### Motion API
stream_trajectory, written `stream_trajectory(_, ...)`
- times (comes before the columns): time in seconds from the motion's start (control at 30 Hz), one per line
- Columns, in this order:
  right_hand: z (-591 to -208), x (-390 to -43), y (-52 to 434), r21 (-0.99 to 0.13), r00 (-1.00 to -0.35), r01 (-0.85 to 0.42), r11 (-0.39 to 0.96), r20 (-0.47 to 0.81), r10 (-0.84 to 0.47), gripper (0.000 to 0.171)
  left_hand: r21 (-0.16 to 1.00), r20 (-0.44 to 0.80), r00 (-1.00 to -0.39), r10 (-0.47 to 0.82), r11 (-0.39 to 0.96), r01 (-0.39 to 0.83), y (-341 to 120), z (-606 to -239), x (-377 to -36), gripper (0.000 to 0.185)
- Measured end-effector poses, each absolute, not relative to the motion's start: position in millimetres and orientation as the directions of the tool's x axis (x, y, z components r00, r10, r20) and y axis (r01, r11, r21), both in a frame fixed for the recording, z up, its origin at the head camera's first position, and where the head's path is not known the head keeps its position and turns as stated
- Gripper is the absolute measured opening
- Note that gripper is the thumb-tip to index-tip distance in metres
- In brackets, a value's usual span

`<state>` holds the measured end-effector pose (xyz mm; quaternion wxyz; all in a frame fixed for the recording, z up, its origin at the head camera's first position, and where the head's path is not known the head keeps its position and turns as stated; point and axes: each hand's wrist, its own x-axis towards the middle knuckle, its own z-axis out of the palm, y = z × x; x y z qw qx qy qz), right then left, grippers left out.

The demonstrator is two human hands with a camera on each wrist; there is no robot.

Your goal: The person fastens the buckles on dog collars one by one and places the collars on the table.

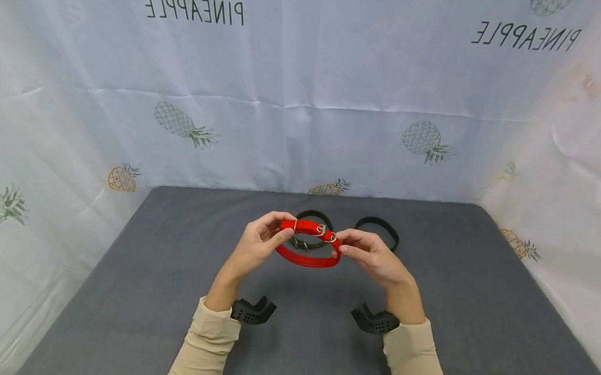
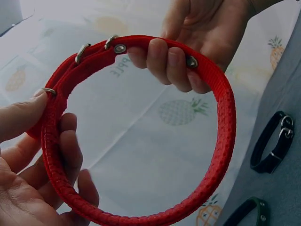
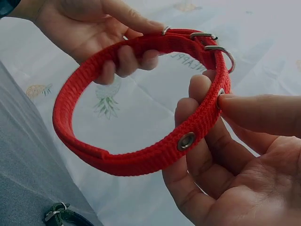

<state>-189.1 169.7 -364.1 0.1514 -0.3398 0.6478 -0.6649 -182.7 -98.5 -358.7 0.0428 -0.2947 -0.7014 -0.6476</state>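
Both hands lifted above grey mat [image 1: 170,294]: left hand [image 1: 255,245] pinches red collar [image 1: 308,260] at one end, right hand [image 1: 371,255] pinches buckle end. Collar: woven ribbed webbing ring, metal eyelets, D-ring. Beyond hands, two black collars [image 1: 381,224] [image 1: 313,216] lie flat. Open mat on both sides, pineapple cloth past far edge.

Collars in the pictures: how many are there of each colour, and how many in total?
Red collar, held by the left hand and right hand: 1
Black collar, on the grey table: 1
Dark green collar, on the table behind the red one: 1
Total: 3
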Motion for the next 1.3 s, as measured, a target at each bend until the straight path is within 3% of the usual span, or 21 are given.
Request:
stream_trajectory(0.5, -356.6, -191.7, 165.1, -0.968, -0.746, -0.246, -0.054, 0.225, -0.627, 0.026, 0.875, 0.477, -0.838, 0.265, -0.050, 0.482, -115.5, -363.4, -187.3, 0.033)
stream_trajectory(1.1, -359.4, -198.3, 141.0, -0.965, -0.819, -0.262, -0.014, 0.230, -0.525, 0.019, 0.836, 0.540, -0.838, -0.079, -0.067, 0.545, -159.8, -360.0, -185.9, 0.014)
stream_trajectory(1.2, -362.0, -201.2, 136.1, -0.962, -0.818, -0.274, -0.013, 0.240, -0.522, 0.016, 0.831, 0.540, -0.833, -0.121, -0.082, 0.551, -166.3, -359.1, -185.9, 0.022)
stream_trajectory(1.3, -363.4, -203.3, 131.0, -0.965, -0.830, -0.262, 0.010, 0.220, -0.512, 0.026, 0.836, 0.527, -0.836, -0.153, -0.082, 0.542, -170.9, -357.6, -185.7, 0.025)
